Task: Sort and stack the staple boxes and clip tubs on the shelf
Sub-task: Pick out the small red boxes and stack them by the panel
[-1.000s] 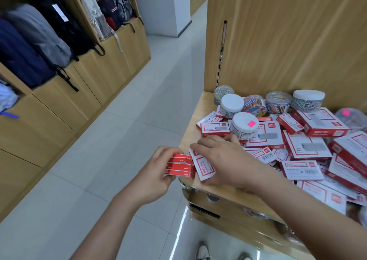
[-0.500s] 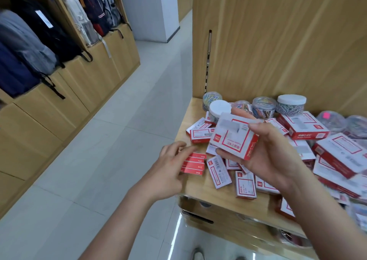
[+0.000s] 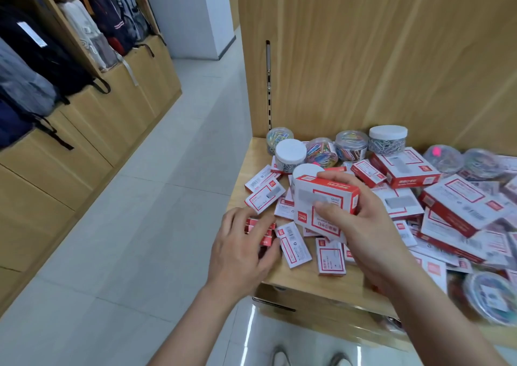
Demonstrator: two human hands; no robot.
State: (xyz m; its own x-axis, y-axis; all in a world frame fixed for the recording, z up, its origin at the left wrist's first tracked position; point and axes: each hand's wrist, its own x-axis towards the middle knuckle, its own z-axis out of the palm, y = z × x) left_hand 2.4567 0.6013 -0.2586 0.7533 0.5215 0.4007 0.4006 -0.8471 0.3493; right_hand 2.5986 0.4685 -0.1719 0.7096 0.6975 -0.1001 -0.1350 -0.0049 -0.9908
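Note:
A wooden shelf carries a jumble of red-and-white staple boxes and round clip tubs. My right hand grips a large staple box above the shelf's left part, thumb on its front and fingers over its top. My left hand lies over a small stack of red staple boxes at the shelf's front left corner, fingers curved around it. Clip tubs with white lids or clear tops stand in a row at the back. Small staple boxes lie flat near the front edge.
Larger staple boxes pile up on the right, with more clear tubs at the front right. A wooden panel rises behind the shelf. Backpacks hang in cabinets across a tiled aisle on the left.
My right hand left the small boxes, picked up a large staple box and now holds it lower and nearer. My left hand set the red stack on the shelf corner and stays over it.

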